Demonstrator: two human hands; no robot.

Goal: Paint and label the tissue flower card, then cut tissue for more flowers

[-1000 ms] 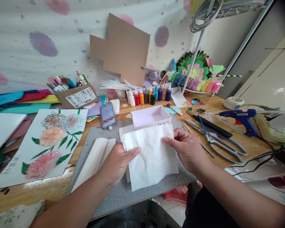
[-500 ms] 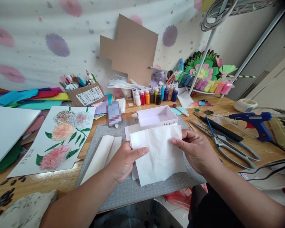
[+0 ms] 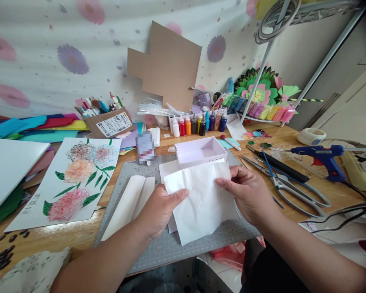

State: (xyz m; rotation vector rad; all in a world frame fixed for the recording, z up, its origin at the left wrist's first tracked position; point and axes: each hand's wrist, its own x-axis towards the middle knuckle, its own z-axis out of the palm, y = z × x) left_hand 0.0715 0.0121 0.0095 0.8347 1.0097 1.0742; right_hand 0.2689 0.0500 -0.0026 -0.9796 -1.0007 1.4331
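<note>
A soft white square sheet (image 3: 201, 207), creased down the middle, hangs between my hands above the grey cutting mat (image 3: 158, 248); it looks like tissue or thin cloth. My left hand (image 3: 161, 207) pinches its upper left edge, thumb on top. At the upper right edge, my right hand (image 3: 247, 191) grips it between thumb and fingers. Just behind the sheet stands an open pale lilac box (image 3: 213, 148) with small marks on its front. White paper lies partly hidden under the sheet. To the left, a rolled cream sheet (image 3: 125, 205) rests on the mat.
A flower painting (image 3: 79, 179) lies at the left. Several paint bottles (image 3: 188, 125) line the back. Large scissors (image 3: 295, 191), a black-handled tool (image 3: 289, 169) and a blue glue gun (image 3: 323, 154) occupy the right side. A pen box (image 3: 112, 122) stands at the back left.
The sheet's creases have shifted and its lower edge hangs slightly lower. Both hands keep their grip on it. The whole view has shifted slightly.
</note>
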